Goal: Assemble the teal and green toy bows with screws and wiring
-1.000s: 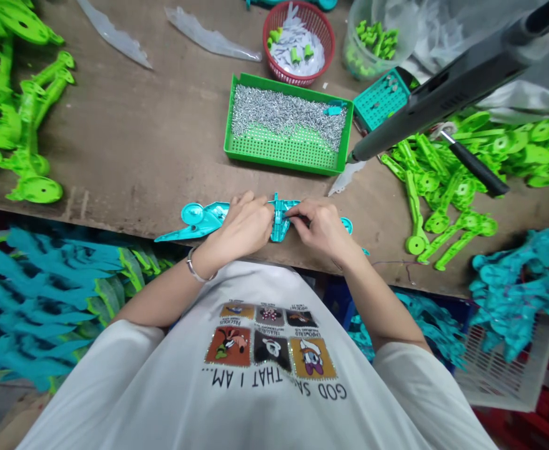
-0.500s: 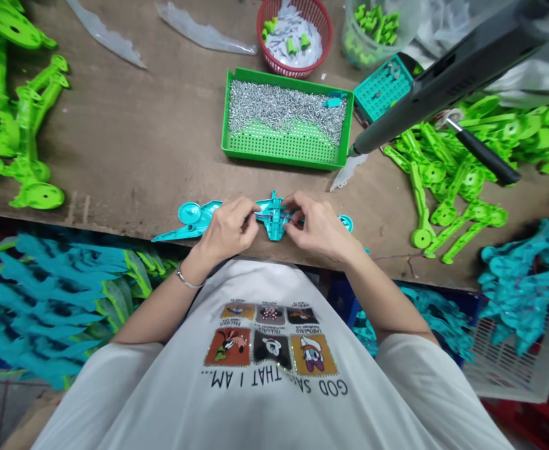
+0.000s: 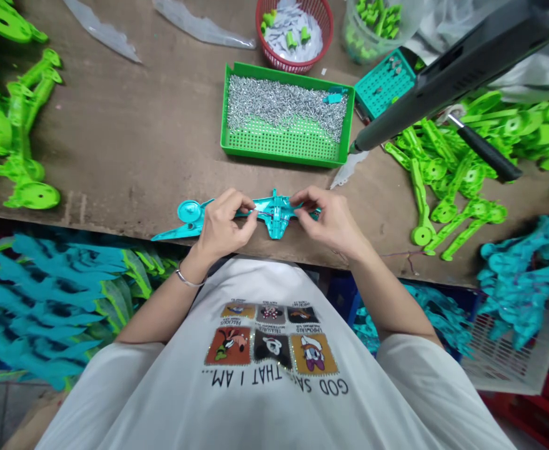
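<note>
White cartoon-print T-shirt (image 3: 274, 400) with black lettering; thin silver bracelet (image 3: 186, 280) on left wrist.

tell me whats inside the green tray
Small silver screws fill the far part of the green tray, with a teal piece at its far right corner. The near floor is bare. Anything under the heap is hidden.

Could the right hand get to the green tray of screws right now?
Probably yes: only bare table lies between the right hand and the green tray, though it is pinching the teal part.
</note>
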A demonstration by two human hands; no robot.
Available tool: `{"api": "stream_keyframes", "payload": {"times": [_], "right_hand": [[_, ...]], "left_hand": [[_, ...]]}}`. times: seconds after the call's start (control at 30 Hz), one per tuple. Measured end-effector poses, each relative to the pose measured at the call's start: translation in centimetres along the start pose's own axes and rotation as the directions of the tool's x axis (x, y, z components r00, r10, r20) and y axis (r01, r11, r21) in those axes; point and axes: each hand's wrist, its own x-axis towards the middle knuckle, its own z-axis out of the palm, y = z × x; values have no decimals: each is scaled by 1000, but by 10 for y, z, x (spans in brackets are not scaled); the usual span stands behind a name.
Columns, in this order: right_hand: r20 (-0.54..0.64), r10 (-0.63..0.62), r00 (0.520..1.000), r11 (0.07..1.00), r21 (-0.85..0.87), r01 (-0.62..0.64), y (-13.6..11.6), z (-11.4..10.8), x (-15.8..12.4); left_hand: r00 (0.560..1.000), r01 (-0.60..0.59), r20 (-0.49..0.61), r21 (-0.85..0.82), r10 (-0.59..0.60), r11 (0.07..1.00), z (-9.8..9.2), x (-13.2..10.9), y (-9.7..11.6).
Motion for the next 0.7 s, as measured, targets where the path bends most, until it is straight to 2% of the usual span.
{"api": "stream_keyframes", "payload": {"times": [0.1,0.27,0.43,0.57,0.7], "right_hand": [[-50,22,998,992,-123,-28,8,-5,12],[78,28,997,982,-190,-13,15,1,28],[145,144,979,982,-139,-124,18,5,36],[174,180,968,983,-61,-172,19,7,37],[188,203,961,977,-107,-186,13,7,37]], "left_hand": [[1000,13,25,12,-14,1000,0,1,-1],[1000,0,2,-13,0,1000,5,-6,-6],[998,-58,-2,-12,58,998,14,-17,-11],[990,-129,-52,13,129,992,17,-20,-11],[994,-104,-35,78,107,992,18,-21,-11]]}}
